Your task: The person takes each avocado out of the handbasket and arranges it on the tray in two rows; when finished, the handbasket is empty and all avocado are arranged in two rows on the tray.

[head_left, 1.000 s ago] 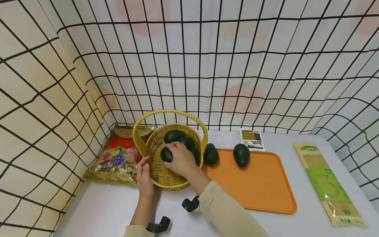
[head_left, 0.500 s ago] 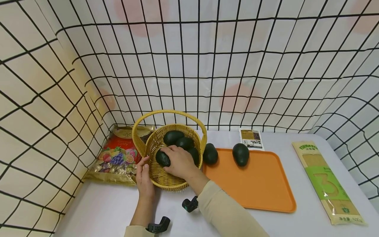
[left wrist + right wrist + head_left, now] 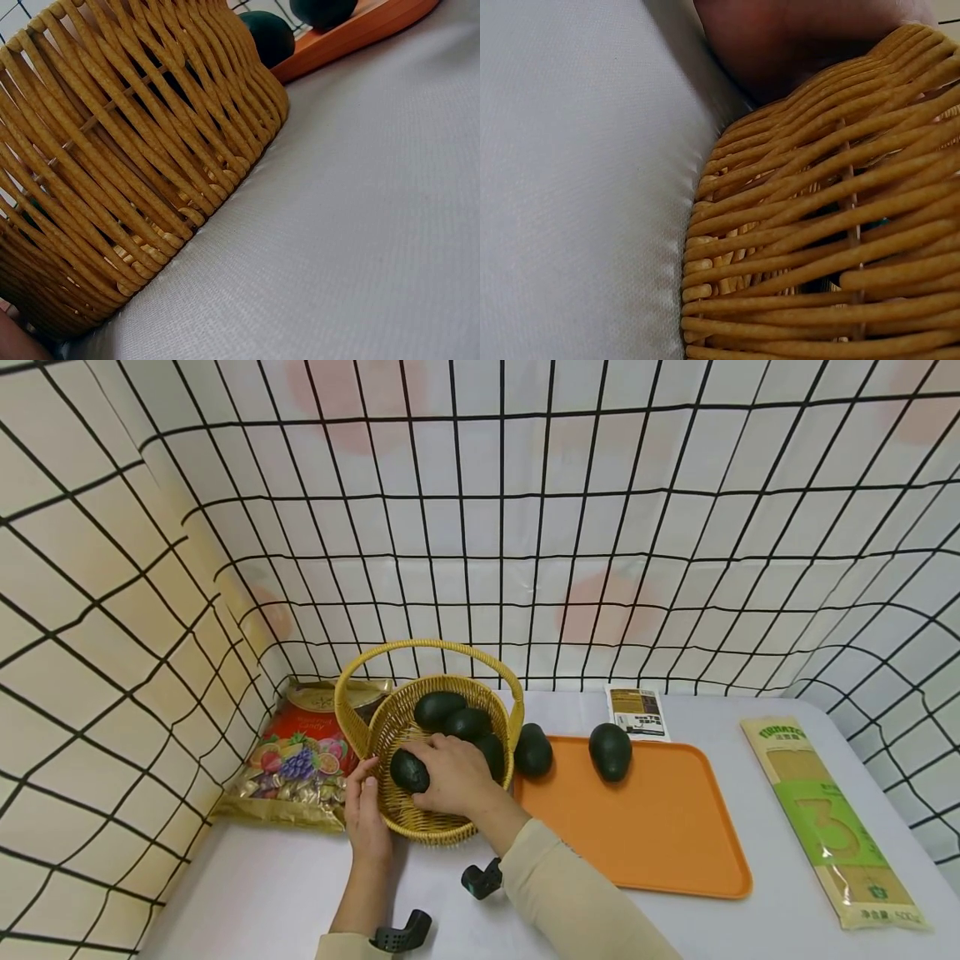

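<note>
Inside the yellow wicker basket (image 3: 420, 827), my right hand (image 3: 453, 777) grips a dark green avocado (image 3: 408, 771) near the left wall, fingers over its far side and thumb at its near side. Several other avocados (image 3: 439, 710) lie at the back and right of the basket. My left hand (image 3: 367, 814) rests against the basket's left outer side, fingers fairly straight along the rim. In the left wrist view the woven wall (image 3: 142, 142) stands on the white cloth. The right wrist view shows the wall (image 3: 832, 225) close up, with part of a hand (image 3: 795, 37) beyond it.
An orange tray (image 3: 645, 835) sits right of the basket, with one avocado (image 3: 611, 752) on it and another (image 3: 534, 750) at its left edge. A candy bag (image 3: 300, 756) lies left, a noodle packet (image 3: 832, 827) far right, a small sachet (image 3: 637, 713) behind the tray. Black grid netting surrounds the table.
My right hand has moved slightly left and toward me inside the basket, bringing the avocado to the left wall, where more of it shows. The left hand has stayed in place.
</note>
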The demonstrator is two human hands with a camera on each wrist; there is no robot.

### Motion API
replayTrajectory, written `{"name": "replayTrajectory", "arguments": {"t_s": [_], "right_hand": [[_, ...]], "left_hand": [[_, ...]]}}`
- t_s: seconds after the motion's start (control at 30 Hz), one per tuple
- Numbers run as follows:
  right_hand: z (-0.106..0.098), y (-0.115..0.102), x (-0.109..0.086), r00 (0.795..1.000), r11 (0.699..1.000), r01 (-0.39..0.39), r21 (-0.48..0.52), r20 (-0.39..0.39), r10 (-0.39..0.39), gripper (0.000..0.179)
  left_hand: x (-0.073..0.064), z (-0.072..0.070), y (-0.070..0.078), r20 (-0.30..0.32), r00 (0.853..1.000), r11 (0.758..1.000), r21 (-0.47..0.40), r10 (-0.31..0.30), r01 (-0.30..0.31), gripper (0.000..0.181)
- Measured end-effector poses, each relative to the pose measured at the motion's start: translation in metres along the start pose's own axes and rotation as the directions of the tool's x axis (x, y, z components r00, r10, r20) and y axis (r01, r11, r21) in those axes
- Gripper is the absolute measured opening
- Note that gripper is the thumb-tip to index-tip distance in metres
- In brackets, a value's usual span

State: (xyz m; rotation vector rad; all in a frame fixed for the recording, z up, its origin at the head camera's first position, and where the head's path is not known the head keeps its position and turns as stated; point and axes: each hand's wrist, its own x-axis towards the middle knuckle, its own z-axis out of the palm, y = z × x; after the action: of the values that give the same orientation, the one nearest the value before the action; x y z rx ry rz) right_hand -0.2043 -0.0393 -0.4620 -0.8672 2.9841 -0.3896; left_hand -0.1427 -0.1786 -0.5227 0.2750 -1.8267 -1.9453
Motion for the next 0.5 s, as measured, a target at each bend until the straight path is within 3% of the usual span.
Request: {"name": "replayTrajectory", "arguments": {"t_s": [0.5], "right_hand": [[0.0019, -0.0015, -0.0023, 1.0, 1.0, 0.013, 0.006, -0.024, -0.013, 0.071]], "left_hand": [[0.0007, 0.0004, 0.0015, -0.011, 1.0, 0.999, 0.039, -0.016, 0.016, 0.039]]}}
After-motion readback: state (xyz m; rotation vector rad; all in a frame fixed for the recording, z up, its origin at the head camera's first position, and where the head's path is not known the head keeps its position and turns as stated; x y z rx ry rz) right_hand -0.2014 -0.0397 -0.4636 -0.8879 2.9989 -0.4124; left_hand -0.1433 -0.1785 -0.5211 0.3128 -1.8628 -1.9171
